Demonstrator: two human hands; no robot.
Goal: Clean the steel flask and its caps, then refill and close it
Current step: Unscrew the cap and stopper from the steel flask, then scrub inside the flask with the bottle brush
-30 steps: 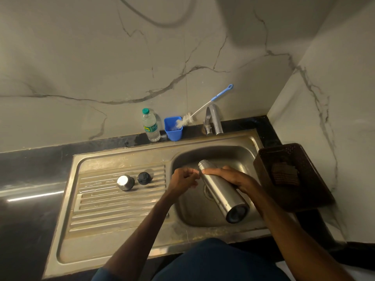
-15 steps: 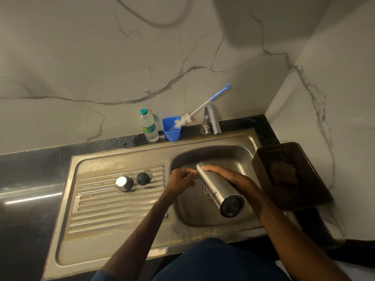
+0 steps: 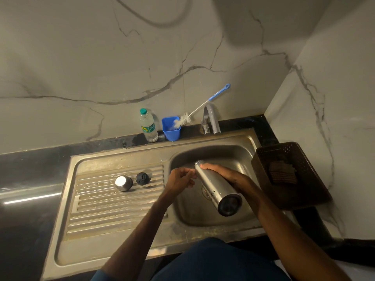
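The steel flask [image 3: 215, 188] lies tilted over the sink basin [image 3: 227, 153], its mouth pointing away and down, its dark base toward me. My right hand [image 3: 225, 173] grips it around the upper body. My left hand [image 3: 179, 179] has curled fingers that touch the flask near its neck. A steel cap [image 3: 123, 183] and a black inner cap [image 3: 142, 178] rest side by side on the ribbed drainboard [image 3: 113, 205], left of the basin.
A tap [image 3: 211, 120] stands behind the basin. A blue cup [image 3: 171, 130] holds a bottle brush [image 3: 203, 107], with a plastic water bottle [image 3: 148, 126] beside it. A dark basket [image 3: 288, 175] with a brown scrub pad sits on the counter at right.
The flask's base has swung slightly up and to the right in my right hand. My left hand stays at the neck. The caps have not moved.
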